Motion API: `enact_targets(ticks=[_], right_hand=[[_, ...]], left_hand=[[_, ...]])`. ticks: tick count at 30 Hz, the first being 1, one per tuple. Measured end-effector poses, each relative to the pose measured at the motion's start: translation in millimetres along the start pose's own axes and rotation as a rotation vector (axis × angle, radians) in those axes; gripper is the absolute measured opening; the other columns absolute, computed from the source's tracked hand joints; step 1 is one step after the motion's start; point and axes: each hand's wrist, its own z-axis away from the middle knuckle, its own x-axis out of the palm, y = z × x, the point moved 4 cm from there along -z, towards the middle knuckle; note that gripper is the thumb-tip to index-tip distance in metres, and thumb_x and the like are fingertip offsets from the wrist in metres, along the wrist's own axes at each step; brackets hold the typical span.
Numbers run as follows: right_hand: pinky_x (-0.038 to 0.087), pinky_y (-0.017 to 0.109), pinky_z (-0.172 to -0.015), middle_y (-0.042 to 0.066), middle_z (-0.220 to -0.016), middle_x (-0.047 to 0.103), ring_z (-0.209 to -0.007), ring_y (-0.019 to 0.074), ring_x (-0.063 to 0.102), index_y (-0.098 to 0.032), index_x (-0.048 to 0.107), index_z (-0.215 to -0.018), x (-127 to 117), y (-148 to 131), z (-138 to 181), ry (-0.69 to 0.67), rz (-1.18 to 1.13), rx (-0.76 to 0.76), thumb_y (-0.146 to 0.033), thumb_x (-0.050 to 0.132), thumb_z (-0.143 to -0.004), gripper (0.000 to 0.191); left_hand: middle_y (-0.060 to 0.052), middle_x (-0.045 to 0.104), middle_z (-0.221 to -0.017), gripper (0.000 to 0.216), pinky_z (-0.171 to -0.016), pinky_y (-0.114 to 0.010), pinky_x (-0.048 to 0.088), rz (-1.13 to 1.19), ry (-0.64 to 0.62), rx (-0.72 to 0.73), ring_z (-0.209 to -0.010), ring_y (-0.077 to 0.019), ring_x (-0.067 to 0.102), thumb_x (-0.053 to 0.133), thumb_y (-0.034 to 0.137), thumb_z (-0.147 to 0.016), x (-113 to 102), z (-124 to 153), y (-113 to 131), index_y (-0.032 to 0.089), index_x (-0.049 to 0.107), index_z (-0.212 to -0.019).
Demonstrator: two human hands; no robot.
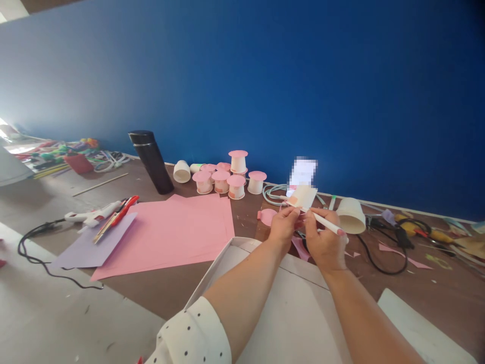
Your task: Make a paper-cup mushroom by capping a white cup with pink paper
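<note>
My left hand [284,224] pinches a small cream paper card [304,196] and holds it up above the brown table. My right hand [324,241] is closed around a white pen [325,222] whose tip points at the card's lower edge. Both hands hover over the far edge of a white box lid [242,247]. A paper cup [351,215] lies on its side just right of my right hand. A pink paper cut-out [269,216] lies on the table left of my left hand.
Several pink-topped paper cups [227,179] stand by the blue wall, beside a black flask [151,162]. Pink paper sheets [174,232], a lilac sheet [94,242], a glue gun [91,216] and a red cutter [117,216] lie left. Cables and tools [401,237] lie right.
</note>
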Motion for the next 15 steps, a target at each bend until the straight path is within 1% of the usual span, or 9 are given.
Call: enact_targets(ticks=[2,5,9,12,15], right_hand=[[0.053,0.031,-0.069,0.01,-0.088,0.07,-0.081,0.0215,0.067,-0.016,0.064,-0.092,-0.2,-0.5,-0.3,0.003,-0.006,-0.006,-0.031,0.056,-0.088,0.017],[0.053,0.032,-0.07,0.01,-0.088,0.07,-0.082,0.0215,0.066,-0.016,0.065,-0.091,-3.3,-1.9,-1.8,0.052,-0.03,-0.019,-0.031,0.056,-0.088,0.017],[0.052,0.032,-0.067,0.01,-0.085,0.069,-0.076,0.0204,0.065,-0.015,0.065,-0.091,-7.2,-0.1,-3.6,0.104,-0.066,0.02,-0.031,0.057,-0.088,0.018],[0.051,0.03,-0.062,0.009,-0.082,0.068,-0.069,0.0184,0.063,-0.015,0.064,-0.09,-6.9,3.0,-3.5,0.108,-0.082,0.05,-0.031,0.057,-0.087,0.018],[0.051,0.03,-0.063,0.01,-0.083,0.068,-0.07,0.0187,0.063,-0.015,0.064,-0.09,-5.0,5.4,-2.7,0.099,-0.085,0.059,-0.031,0.057,-0.087,0.018]], left_hand=[[-0.005,0.068,-0.078,0.033,-0.073,-0.028,0.048,0.003,0.002,-0.004,-0.076,-0.0155,0.063,0.079,0.039,-0.063,-0.2,-0.3,-0.7,0.014,0.07,-0.082],[-0.005,0.068,-0.079,0.033,-0.074,-0.028,0.048,0.036,0.006,-0.013,-0.076,-0.0154,0.063,0.079,0.039,-0.064,-0.4,0.1,-0.3,0.014,0.07,-0.083],[-0.005,0.067,-0.077,0.027,-0.079,-0.029,0.049,0.121,0.053,-0.049,-0.076,-0.0151,0.064,0.079,0.033,-0.067,-1.4,3.4,4.3,0.013,0.068,-0.081],[-0.005,0.067,-0.077,0.019,-0.08,-0.028,0.049,0.195,0.083,-0.073,-0.074,-0.0135,0.064,0.076,0.026,-0.071,-1.7,5.8,7.8,0.013,0.067,-0.08],[-0.005,0.068,-0.077,0.012,-0.081,-0.028,0.05,0.237,0.094,-0.083,-0.074,-0.0135,0.065,0.072,0.022,-0.075,-2.1,6.1,8.4,0.012,0.066,-0.079]])
